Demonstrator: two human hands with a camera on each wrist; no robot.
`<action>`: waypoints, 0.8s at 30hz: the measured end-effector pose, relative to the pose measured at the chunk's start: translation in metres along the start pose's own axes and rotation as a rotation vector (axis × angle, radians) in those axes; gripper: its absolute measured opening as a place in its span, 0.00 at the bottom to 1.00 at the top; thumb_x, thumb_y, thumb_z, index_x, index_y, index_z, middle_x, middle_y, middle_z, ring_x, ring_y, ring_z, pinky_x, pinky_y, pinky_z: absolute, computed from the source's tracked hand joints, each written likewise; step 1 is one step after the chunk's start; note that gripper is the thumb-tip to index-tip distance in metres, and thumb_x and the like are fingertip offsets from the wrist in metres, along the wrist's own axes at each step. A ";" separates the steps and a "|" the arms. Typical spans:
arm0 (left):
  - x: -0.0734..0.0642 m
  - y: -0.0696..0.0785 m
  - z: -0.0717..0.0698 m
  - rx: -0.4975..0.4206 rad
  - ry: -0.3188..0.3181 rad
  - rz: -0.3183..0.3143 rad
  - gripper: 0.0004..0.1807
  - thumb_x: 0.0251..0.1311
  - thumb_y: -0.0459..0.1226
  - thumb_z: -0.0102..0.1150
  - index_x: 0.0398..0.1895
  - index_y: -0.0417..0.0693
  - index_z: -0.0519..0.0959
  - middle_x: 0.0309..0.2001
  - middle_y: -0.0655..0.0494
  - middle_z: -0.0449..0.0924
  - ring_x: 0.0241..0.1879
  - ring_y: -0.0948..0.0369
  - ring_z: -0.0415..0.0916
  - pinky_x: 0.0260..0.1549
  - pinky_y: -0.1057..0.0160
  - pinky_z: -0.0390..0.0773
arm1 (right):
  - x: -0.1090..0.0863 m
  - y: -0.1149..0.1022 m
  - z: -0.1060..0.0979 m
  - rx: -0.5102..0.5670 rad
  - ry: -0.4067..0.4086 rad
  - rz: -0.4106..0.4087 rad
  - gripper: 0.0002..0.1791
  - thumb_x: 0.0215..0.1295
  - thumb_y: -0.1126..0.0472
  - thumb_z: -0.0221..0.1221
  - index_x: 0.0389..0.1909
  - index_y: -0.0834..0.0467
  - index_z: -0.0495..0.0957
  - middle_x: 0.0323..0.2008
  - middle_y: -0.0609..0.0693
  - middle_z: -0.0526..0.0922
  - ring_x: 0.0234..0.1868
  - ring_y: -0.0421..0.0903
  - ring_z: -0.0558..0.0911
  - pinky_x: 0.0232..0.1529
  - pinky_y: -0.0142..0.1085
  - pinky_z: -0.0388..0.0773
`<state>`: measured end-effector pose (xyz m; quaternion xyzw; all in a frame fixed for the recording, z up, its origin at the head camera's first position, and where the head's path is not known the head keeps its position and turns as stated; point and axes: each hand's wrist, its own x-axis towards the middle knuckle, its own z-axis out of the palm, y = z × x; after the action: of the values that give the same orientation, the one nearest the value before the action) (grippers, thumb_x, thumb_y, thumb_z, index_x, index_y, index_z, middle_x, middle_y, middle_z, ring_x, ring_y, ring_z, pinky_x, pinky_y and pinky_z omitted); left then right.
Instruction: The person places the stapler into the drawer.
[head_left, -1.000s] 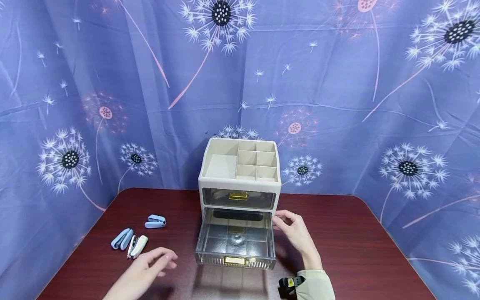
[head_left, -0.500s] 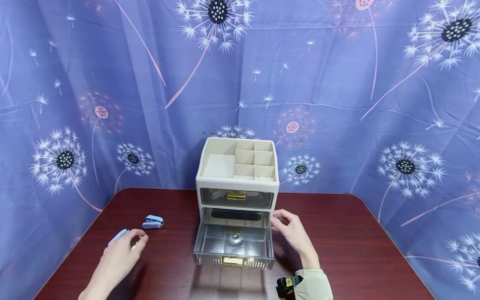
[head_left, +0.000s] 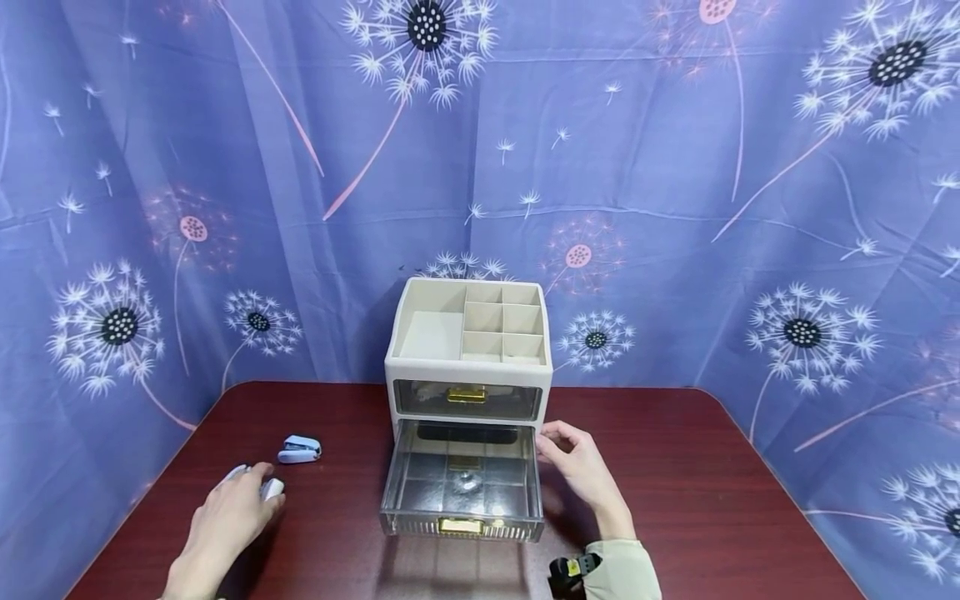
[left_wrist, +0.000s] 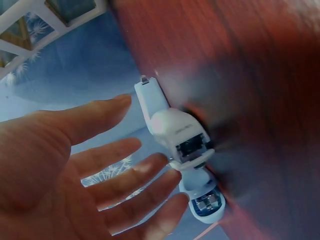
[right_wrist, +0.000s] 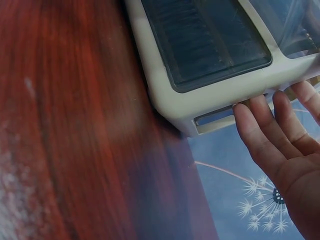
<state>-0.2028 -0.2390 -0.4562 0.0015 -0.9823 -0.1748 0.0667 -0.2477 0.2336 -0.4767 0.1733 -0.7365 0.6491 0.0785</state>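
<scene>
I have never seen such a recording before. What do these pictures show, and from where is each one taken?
There is no machine: a person works with two bare hands. The wide picture comes from a camera worn on the head; each close picture comes from a camera on one wrist. On the dark red table are a white organizer, its lower drawer pulled out, a white stapler, one light-blue stapler and another light-blue stapler. The left hand is at the white stapler, fingers apart; whether it touches is unclear. The right hand rests its fingertips against the organizer's side.
</scene>
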 end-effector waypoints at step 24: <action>0.014 -0.011 0.009 0.016 0.026 0.056 0.09 0.48 0.32 0.69 0.32 0.41 0.79 0.29 0.42 0.73 0.29 0.41 0.76 0.25 0.40 0.73 | 0.000 -0.001 0.001 -0.048 0.010 -0.012 0.09 0.68 0.69 0.59 0.42 0.74 0.77 0.32 0.51 0.82 0.36 0.39 0.82 0.42 0.42 0.82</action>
<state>-0.2178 -0.2469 -0.4671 -0.0234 -0.9824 -0.1648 0.0844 -0.2477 0.2325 -0.4761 0.1724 -0.7505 0.6317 0.0901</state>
